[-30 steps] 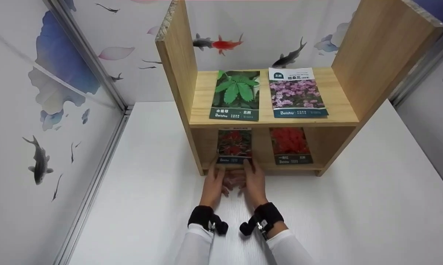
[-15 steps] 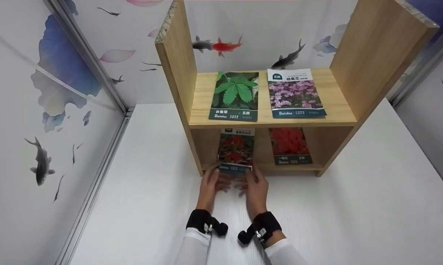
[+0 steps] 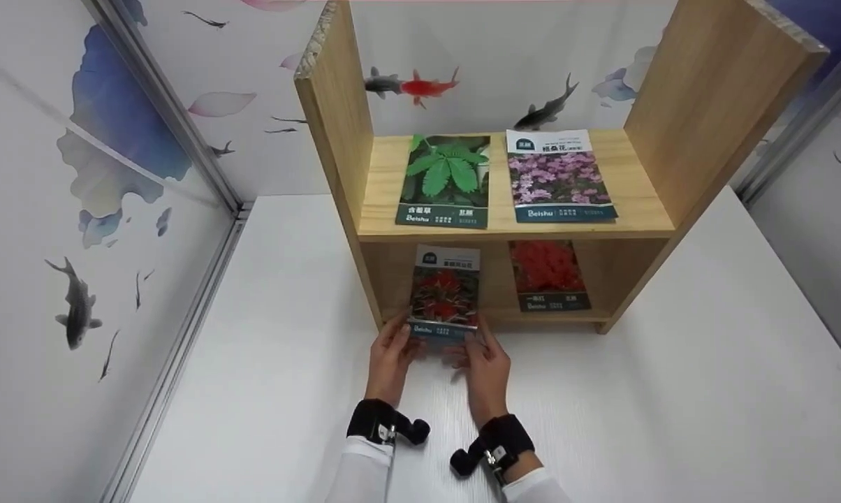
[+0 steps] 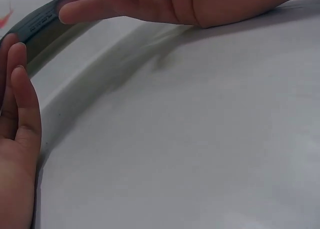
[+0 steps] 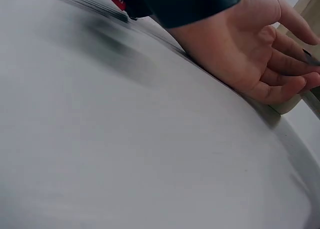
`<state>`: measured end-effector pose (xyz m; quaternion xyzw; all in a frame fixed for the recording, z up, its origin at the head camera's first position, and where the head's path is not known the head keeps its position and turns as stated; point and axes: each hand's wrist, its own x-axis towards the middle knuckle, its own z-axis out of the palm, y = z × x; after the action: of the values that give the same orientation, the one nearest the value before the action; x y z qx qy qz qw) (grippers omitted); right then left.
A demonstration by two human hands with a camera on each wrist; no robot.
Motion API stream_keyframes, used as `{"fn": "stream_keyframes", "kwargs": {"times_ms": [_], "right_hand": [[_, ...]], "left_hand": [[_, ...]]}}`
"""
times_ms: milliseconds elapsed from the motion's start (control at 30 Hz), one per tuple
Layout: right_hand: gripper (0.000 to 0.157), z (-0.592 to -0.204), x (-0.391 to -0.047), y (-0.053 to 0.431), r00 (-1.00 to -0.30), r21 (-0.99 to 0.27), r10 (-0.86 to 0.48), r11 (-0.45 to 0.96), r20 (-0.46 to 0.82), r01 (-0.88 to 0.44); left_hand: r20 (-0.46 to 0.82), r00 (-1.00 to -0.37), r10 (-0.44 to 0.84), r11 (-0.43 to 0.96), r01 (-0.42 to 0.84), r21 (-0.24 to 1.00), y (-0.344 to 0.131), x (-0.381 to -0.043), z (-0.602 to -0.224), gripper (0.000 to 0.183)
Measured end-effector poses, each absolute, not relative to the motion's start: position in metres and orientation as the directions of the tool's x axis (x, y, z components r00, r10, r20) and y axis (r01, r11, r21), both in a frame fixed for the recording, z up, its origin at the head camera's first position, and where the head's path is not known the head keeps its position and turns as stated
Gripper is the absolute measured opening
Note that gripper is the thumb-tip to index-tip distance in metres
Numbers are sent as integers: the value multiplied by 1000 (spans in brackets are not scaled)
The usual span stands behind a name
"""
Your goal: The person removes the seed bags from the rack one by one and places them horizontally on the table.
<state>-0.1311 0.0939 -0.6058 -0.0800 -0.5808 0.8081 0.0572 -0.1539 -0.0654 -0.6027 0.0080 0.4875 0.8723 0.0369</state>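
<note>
In the head view, a seed packet with red flowers (image 3: 445, 288) juts forward from the left part of the lower shelf, its blue bottom strip past the shelf's front edge. My left hand (image 3: 389, 356) pinches its lower left corner, thumb on the face and fingers beneath. At the lower right corner my right hand (image 3: 489, 370) pinches it likewise. The left wrist view catches part of the packet's blue edge (image 4: 37, 26) between fingertips.
A wooden shelf unit (image 3: 518, 235) stands on the white table (image 3: 267, 391). On its upper board lie a green-leaf packet (image 3: 445, 178) and a pink-flower packet (image 3: 560, 175). Another red-flower packet (image 3: 547, 272) lies lower right. Printed walls rise behind and at both sides.
Both hands have drawn the lower left packet forward, out toward the person. Its white top strip, hidden under the upper board before, now shows. The other packets stay put.
</note>
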Motion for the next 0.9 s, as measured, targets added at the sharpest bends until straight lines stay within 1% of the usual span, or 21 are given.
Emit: {"fn": "stream_keyframes", "kwargs": {"times_ms": [200, 367, 633, 900], "right_hand": [[50, -605, -123, 95, -983, -954, 177, -301, -55, 0], [49, -603, -118, 97, -982, -953, 182, -304, -52, -5], [50, -603, -109, 98, -984, -944, 171, -330, -50, -9], [48, -603, -98, 99, -980, -936, 182, -353, -77, 8]], "left_hand": [[-58, -996, 64, -495, -82, 865, -63, -149, -599, 56], [-51, -995, 83, -521, -87, 849, -62, -143, -596, 60], [-17, -992, 122, -532, -80, 843, -63, -135, -600, 59], [-43, -993, 113, -494, -94, 864, -62, -119, -603, 59]]}}
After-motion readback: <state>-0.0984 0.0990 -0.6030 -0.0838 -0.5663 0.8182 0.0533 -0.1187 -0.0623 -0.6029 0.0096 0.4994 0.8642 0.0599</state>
